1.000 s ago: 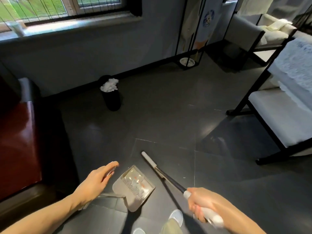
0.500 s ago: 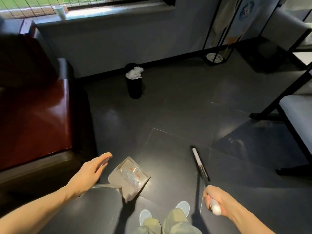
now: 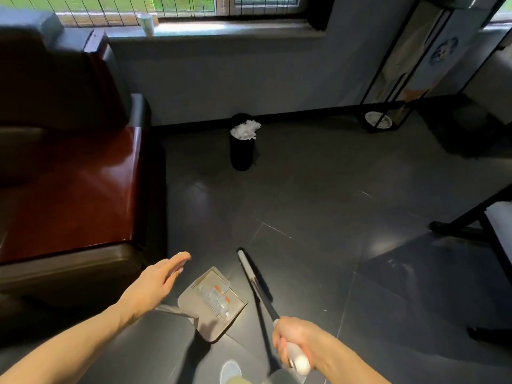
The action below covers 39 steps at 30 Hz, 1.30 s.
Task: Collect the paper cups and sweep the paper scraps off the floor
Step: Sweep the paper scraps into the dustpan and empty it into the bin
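The paper scraps (image 3: 215, 295), pale bits with orange marks, lie in the grey dustpan (image 3: 213, 300), which hangs above the dark tiled floor (image 3: 332, 203) and throws a shadow below. They are near weightless and loose, so they would likely slide or flutter out at any tilt or quick swing. I would carry the pan level, lip slightly up, holding it by the handle alone. That handle runs under the left hand (image 3: 155, 281), whose fingers look nearly straight, and I cannot tell whether they wrap round it. The right hand (image 3: 293, 347) is clenched round the white grip of the broom (image 3: 257, 286), whose stiff, light stick slants away over the floor beside the pan. One paper cup (image 3: 146, 23) stands upright on the window sill (image 3: 235, 30), well apart from both hands. It is thin-walled and easily crushed, so it is best taken gently round the middle of its wall. The black waste bin (image 3: 242, 153) by the wall is already heaped above its rim with crumpled white paper (image 3: 245, 130), so anything tipped in could spill back off.
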Each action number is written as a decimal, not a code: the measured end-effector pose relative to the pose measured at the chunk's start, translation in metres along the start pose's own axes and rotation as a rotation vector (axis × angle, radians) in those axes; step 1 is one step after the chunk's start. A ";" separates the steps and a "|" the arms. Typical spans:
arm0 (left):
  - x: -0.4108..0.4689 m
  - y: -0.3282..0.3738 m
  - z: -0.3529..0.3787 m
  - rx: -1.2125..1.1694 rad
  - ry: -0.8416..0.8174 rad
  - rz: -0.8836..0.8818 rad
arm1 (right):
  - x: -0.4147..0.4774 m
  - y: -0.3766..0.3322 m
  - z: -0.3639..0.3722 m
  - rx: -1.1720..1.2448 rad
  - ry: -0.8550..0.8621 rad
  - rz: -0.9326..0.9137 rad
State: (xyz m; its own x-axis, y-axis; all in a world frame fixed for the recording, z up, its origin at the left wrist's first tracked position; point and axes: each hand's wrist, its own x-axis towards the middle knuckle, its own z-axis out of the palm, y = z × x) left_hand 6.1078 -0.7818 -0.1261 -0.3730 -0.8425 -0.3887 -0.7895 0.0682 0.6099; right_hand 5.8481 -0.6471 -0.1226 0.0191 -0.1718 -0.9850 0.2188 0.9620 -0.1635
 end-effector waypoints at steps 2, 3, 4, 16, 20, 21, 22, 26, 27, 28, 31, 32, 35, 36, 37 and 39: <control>0.003 -0.002 -0.002 -0.008 0.005 -0.004 | -0.006 -0.005 0.007 -0.023 -0.044 0.029; 0.004 -0.003 -0.003 -0.012 0.007 -0.002 | -0.009 -0.009 0.007 -0.053 -0.055 0.041; 0.004 -0.005 -0.004 -0.020 0.011 0.004 | -0.012 -0.013 0.003 -0.078 -0.064 0.054; 0.039 0.007 -0.021 -0.096 0.059 0.105 | -0.050 -0.087 -0.026 -0.451 0.133 -0.261; 0.068 0.034 -0.048 -0.099 0.158 0.175 | -0.046 -0.116 -0.028 -0.380 0.151 -0.394; 0.076 0.042 -0.056 -0.112 0.190 0.187 | -0.044 -0.124 -0.032 -0.284 0.140 -0.405; 0.084 0.051 -0.065 -0.127 0.220 0.195 | -0.042 -0.135 -0.036 -0.207 0.125 -0.432; 0.119 0.092 -0.100 -0.161 0.332 0.251 | -0.041 -0.195 -0.059 -0.082 0.123 -0.513; 0.128 0.103 -0.110 -0.167 0.366 0.267 | -0.041 -0.213 -0.065 -0.058 0.122 -0.534; 0.137 0.114 -0.118 -0.177 0.400 0.281 | -0.041 -0.231 -0.073 -0.037 0.117 -0.561; 0.161 0.151 -0.142 -0.195 0.491 0.315 | -0.049 -0.284 -0.097 -0.052 0.086 -0.631; 0.169 0.163 -0.148 -0.171 0.532 0.325 | -0.052 -0.301 -0.106 -0.064 0.082 -0.651; 0.194 0.200 -0.165 -0.082 0.646 0.335 | -0.057 -0.348 -0.133 -0.071 0.063 -0.679; 0.202 0.213 -0.169 -0.055 0.668 0.345 | -0.058 -0.361 -0.142 -0.072 0.055 -0.682; 0.210 0.226 -0.174 -0.024 0.677 0.367 | -0.058 -0.373 -0.150 -0.080 0.048 -0.690; 0.227 0.250 -0.183 0.110 0.691 0.450 | -0.060 -0.393 -0.162 -0.111 0.043 -0.705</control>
State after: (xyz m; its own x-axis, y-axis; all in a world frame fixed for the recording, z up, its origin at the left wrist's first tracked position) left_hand 5.9149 -1.0537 0.0647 -0.3099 -0.8579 0.4099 -0.6928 0.4990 0.5206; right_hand 5.6030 -0.9801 -0.0088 -0.1294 -0.7545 -0.6434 0.0640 0.6412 -0.7647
